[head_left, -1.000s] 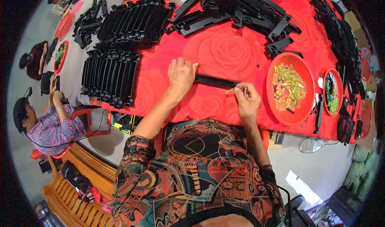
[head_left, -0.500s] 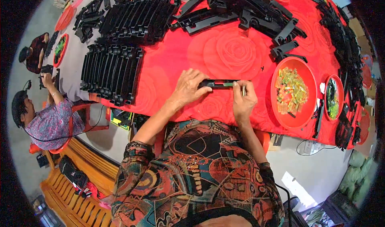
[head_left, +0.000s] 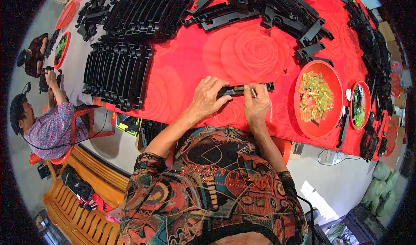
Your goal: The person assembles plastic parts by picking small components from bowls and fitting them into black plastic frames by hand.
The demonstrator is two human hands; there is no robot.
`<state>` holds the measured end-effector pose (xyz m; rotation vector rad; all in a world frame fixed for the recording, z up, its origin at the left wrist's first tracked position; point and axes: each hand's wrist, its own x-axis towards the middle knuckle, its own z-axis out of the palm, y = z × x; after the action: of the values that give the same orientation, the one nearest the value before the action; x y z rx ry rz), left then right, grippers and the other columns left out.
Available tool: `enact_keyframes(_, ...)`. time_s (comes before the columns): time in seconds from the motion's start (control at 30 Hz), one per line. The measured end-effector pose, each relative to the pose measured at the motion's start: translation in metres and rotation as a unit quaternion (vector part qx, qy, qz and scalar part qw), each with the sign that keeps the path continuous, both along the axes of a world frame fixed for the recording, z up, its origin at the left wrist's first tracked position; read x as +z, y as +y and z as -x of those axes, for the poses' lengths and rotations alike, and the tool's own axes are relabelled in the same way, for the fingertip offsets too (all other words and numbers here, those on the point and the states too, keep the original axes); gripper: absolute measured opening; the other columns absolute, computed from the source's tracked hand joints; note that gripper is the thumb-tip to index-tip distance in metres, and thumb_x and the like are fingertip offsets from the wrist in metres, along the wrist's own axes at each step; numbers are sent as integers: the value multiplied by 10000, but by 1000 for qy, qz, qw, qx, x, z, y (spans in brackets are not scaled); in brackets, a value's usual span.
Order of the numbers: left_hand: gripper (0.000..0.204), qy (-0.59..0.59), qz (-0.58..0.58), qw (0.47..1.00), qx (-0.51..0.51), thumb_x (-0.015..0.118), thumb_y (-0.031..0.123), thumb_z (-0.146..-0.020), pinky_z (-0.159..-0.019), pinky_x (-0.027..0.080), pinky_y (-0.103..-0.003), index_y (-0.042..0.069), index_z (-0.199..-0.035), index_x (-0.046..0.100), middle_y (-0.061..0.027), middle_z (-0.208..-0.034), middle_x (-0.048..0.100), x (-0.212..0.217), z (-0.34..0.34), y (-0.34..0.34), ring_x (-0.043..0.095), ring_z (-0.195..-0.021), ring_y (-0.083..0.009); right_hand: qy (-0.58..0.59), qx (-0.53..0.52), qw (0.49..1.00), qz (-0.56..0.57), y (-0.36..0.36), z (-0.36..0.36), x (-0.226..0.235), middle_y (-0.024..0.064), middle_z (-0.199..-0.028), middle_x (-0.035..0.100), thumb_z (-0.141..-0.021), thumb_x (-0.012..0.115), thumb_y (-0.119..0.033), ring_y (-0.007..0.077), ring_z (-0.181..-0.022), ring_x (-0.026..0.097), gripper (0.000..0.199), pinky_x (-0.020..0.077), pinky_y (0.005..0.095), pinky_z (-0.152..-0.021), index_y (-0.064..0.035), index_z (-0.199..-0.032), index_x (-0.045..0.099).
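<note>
My left hand (head_left: 208,97) is closed round the left end of a long, narrow black plastic part (head_left: 267,87) lying on the red cloth in front of me. The part slants slightly, its right end farther away. Over its middle, my right hand (head_left: 258,105) pinches a thin, stick-like tool (head_left: 253,93) with a pale metallic end. Fingers hide most of that tool, and its exact kind does not show. A light strip is visible in the part's slot between my hands.
Rows of black parts (head_left: 117,77) stand at the left, with a loose pile (head_left: 234,20) at the back. To the right are a red bowl (head_left: 298,111) of yellowish clear pieces and a smaller red bowl (head_left: 367,108). A co-worker (head_left: 54,124) sits at the far left.
My right hand has moved left along the black part, so its right end now shows past my fingers. The part has tilted a little. My left hand keeps its hold.
</note>
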<state>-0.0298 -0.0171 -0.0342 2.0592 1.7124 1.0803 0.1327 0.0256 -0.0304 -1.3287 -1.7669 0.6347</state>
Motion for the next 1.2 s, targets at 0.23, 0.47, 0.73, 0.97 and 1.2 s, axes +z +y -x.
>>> enact_keyframes(0.23, 286, 87, -88, 992, -15, 688, 162, -670, -680, 390, -364, 58, -915, 586, -80, -860, 540, 4, -6, -2, 505, -760, -256, 4, 30, 997, -76, -2, -4, -6, 127, -804, 559, -759, 631, -52, 277, -676, 590, 97, 473, 354, -567, -33, -841, 583)
enact_keyframes(0.47, 313, 186, -82, 978, -37, 621, 120, -678, -706, 378, -369, 102, -990, 621, -53, -888, 525, 4, -10, 0, 479, -781, -227, -93, 102, 987, -84, -7, -10, 0, 138, -883, 556, -757, 620, -71, 286, -703, 594, 135, 483, 362, -540, -25, -877, 578)
enact_keyframes(0.73, 201, 166, -54, 984, -30, 568, 145, -761, -675, 370, -357, 96, -951, 613, -67, -843, 508, 2, -9, 0, 476, -782, -235, -33, 57, 997, 31, 0, -6, 6, 152, -863, 557, -763, 627, -125, 313, -756, 571, 172, 463, 398, -648, -16, -878, 562)
enact_keyframes(0.97, 195, 145, -68, 987, -35, 573, 106, -739, -663, 394, -354, 53, -925, 600, -77, -863, 527, 0, -9, 0, 492, -784, -242, -32, 28, 997, 61, 2, 2, 5, 125, -797, 568, -751, 643, -118, 300, -703, 568, 140, 451, 393, -628, -35, -811, 549)
enact_keyframes(1.2, 244, 61, -79, 994, -40, 689, 60, -619, -675, 421, -357, 19, -833, 580, -93, -853, 546, -6, -5, -1, 515, -779, -261, 43, -3, 991, 124, 6, -1, 5, 100, -664, 543, -744, 641, -81, 208, -595, 525, 109, 418, 330, -562, -14, -754, 556)
